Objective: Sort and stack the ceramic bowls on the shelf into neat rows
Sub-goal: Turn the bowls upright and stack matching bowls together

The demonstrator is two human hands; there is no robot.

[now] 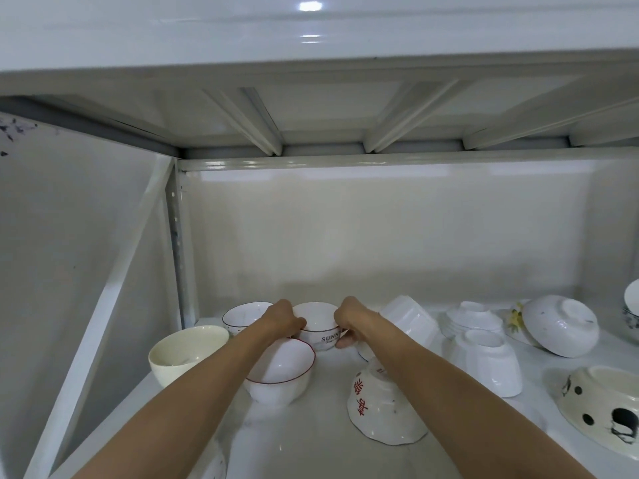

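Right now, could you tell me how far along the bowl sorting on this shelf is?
Early on. Nothing is clearly stacked yet, except perhaps a small white pile at the back. Both hands, left and right, grip the SUNNY bowl. Left: the upright cream bowl and red-rimmed bowl, and the red-lettered bowl lying mouth-down.

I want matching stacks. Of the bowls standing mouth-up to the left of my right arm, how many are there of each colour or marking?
plain cream bowl: 1
dark-rimmed white bowl: 1
red-rimmed white bowl: 1
lettered white bowl, gripped by the left hand and the right hand: 1
Total: 4
The cropped piece at the bottom edge is not counted.
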